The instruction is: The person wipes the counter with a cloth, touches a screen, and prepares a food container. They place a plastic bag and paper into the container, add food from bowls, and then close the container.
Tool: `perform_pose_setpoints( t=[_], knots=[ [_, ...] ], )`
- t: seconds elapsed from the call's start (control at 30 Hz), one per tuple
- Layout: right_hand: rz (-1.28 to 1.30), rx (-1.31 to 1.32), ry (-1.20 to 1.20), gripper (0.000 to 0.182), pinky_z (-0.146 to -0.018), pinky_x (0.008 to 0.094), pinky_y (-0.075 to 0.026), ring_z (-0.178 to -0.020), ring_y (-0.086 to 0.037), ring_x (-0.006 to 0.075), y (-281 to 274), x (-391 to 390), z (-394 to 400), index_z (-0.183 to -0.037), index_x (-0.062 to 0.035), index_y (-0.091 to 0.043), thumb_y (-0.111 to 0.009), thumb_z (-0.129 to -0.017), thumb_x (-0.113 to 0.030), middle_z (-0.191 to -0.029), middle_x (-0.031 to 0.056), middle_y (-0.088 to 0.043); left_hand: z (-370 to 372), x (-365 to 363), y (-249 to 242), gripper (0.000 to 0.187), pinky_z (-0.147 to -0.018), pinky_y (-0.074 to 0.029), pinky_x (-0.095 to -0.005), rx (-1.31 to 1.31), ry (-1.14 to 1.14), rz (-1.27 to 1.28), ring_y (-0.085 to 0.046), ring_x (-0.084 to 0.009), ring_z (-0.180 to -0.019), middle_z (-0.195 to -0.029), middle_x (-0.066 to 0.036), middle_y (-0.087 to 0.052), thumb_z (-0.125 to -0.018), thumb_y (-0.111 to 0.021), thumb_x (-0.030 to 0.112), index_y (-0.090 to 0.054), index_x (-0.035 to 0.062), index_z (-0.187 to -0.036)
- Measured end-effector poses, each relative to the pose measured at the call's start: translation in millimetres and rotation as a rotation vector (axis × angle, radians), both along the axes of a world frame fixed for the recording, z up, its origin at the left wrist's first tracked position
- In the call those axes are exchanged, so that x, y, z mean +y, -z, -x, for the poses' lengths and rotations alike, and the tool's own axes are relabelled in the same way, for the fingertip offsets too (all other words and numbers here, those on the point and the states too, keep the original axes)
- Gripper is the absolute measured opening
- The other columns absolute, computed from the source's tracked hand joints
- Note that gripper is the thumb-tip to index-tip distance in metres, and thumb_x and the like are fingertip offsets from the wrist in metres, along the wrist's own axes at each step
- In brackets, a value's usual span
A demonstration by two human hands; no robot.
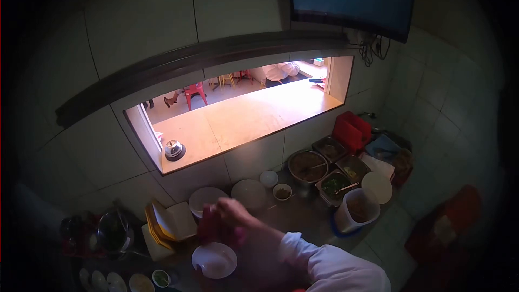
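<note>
My right hand [233, 215] reaches in from the lower right in a white sleeve [335, 270], blurred by motion. Its fingers are curled on a dark red cloth [212, 231] that hangs just left of it. Directly below the hand a white bowl [214, 260] sits on the steel counter. Two white plates [205, 197] [249, 191] lie just beyond the hand against the tiled wall. My left hand is out of sight.
A serving hatch with a wooden ledge [254, 116] holds a call bell [174, 150]. On the right stand a metal pot [307, 166], steel trays [335, 184], a plastic jug [357, 208] and a red box [351, 130]. On the left are stacked containers [168, 221], a pot [112, 232] and small dishes [141, 283].
</note>
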State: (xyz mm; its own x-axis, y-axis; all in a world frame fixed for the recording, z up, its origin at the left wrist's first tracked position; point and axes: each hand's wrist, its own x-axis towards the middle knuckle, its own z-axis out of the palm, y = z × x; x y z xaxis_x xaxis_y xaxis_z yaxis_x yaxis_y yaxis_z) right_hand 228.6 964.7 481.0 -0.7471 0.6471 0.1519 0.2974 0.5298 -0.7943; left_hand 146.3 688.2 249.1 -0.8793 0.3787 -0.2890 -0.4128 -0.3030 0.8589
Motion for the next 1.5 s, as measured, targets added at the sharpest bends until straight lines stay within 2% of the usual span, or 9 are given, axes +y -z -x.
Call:
perform_pose_setpoints(
  t=[0.13, 0.27, 0.47, 0.57, 0.63, 0.73, 0.8, 0.97, 1.5],
  knots=[
    [-0.355, 0.078, 0.21, 0.026, -0.083, 0.046, -0.048, -0.103, -0.056, 0.0384, 31.7, 42.2, 41.3, -0.101, -0.0065, -0.061, -0.064, -0.082, -0.024, -0.103, 0.0162, -0.062, 9.1, -5.1, 18.3, 0.052, -0.095, -0.045, -0.042, 0.031, -0.003, 0.044, -0.054, -0.0329, -0.111, -0.122, -0.02, -0.053, -0.096, -0.048, 0.035, -0.039, 0.0023, -0.136],
    [-0.309, -0.003, -0.234, 0.061, -0.1, 0.0532, -0.038, -0.119, -0.044, 0.046, 86.0, 28.8, 72.4, -0.138, -0.0127, -0.04, -0.058, -0.088, -0.044, -0.137, 0.0271, -0.039, 21.5, -11.8, 40.2, 0.065, -0.104, -0.039, -0.0421, -0.103, -0.069, 0.114, -0.047, -0.0351, -0.124, -0.136, -0.023, -0.046, -0.093, -0.051, 0.039, -0.027, 0.0089, -0.146],
    [-0.323, -0.206, -0.279, 0.075, -0.106, 0.0565, -0.028, -0.126, -0.037, 0.0478, 96.9, 3.8, 94.9, -0.142, -0.0078, -0.033, -0.048, -0.089, -0.058, -0.139, 0.0267, -0.035, 34.9, -29.9, 43.4, 0.053, -0.096, -0.045, -0.0434, 0.04, -0.026, 0.205, -0.052, -0.0329, -0.115, -0.127, -0.022, -0.051, -0.097, -0.046, 0.034, -0.036, 0.002, -0.138],
    [-0.496, -0.221, -0.215, 0.081, -0.097, 0.0511, -0.041, -0.116, -0.049, 0.0429, 113.3, 25.4, 100.7, -0.128, 0.002, -0.05, -0.05, -0.084, -0.066, -0.126, 0.0289, -0.05, 45.2, -32.4, 38.6, 0.046, -0.09, -0.049, -0.0442, 0.284, 0.067, 0.28, -0.056, -0.0312, -0.107, -0.119, -0.021, -0.055, -0.1, -0.042, 0.031, -0.043, -0.0031, -0.131],
    [-0.314, -0.335, -0.344, 0.062, -0.074, 0.0483, -0.051, -0.074, -0.066, 0.0385, 101.8, 38.4, 97.7, -0.088, 0.0039, -0.068, -0.058, -0.081, -0.057, -0.08, 0.0238, -0.067, 77.7, -51.1, 122.6, 0.045, -0.092, -0.049, -0.0431, 0.282, 0.009, 0.337, -0.056, -0.0303, -0.109, -0.12, -0.022, -0.056, -0.1, -0.04, 0.029, -0.046, -0.0042, -0.13],
    [-0.488, -0.618, -0.424, 0.028, -0.081, 0.043, -0.049, -0.092, -0.062, 0.0331, 64.8, 25.0, 81.8, -0.097, -0.0082, -0.066, -0.063, -0.079, -0.03, -0.101, 0.0211, -0.06, 50.6, -43.3, 101.9, 0.035, -0.089, -0.048, -0.0439, 0.697, -0.047, 0.912, -0.06, -0.0369, -0.101, -0.104, -0.025, -0.064, -0.095, -0.045, 0.025, -0.063, -0.0029, -0.108],
    [-0.634, -0.268, -0.538, 0.058, -0.097, 0.0479, -0.039, -0.117, -0.049, 0.0406, 73.0, 31.2, 71.8, -0.111, -0.0064, -0.061, -0.075, -0.063, -0.036, -0.122, 0.0268, -0.052, 42.8, -41.4, 30.2, 0.046, -0.088, -0.045, -0.0483, 0.295, -0.008, 0.991, -0.061, -0.0421, -0.1, -0.1, -0.028, -0.064, -0.093, -0.047, 0.038, -0.062, -0.0025, -0.109],
    [-0.579, -0.18, -0.44, 0.084, -0.105, 0.0455, -0.033, -0.122, -0.046, 0.0399, 92.6, 42.2, 69.6, -0.128, -0.0126, -0.055, -0.08, -0.053, -0.042, -0.131, 0.0202, -0.05, 23.4, -44.0, 0.9, 0.043, -0.082, -0.046, -0.0487, 0.34, -0.177, 0.837, -0.062, -0.0411, -0.094, -0.099, -0.028, -0.064, -0.094, -0.047, 0.033, -0.057, -0.0041, -0.112],
    [-0.027, -0.153, -0.524, 0.061, -0.066, 0.0328, -0.051, -0.075, -0.065, 0.0206, 80.1, 54.8, 67.4, -0.122, -0.0033, -0.057, -0.075, -0.065, -0.012, -0.093, 0.0088, -0.069, 8.2, -83.0, -73.4, 0.046, -0.064, -0.049, -0.0426, 0.452, -0.328, 1.148, -0.063, -0.0322, -0.071, -0.079, -0.017, -0.064, -0.081, -0.066, 0.034, -0.054, 0.0032, -0.113]
  ],
)
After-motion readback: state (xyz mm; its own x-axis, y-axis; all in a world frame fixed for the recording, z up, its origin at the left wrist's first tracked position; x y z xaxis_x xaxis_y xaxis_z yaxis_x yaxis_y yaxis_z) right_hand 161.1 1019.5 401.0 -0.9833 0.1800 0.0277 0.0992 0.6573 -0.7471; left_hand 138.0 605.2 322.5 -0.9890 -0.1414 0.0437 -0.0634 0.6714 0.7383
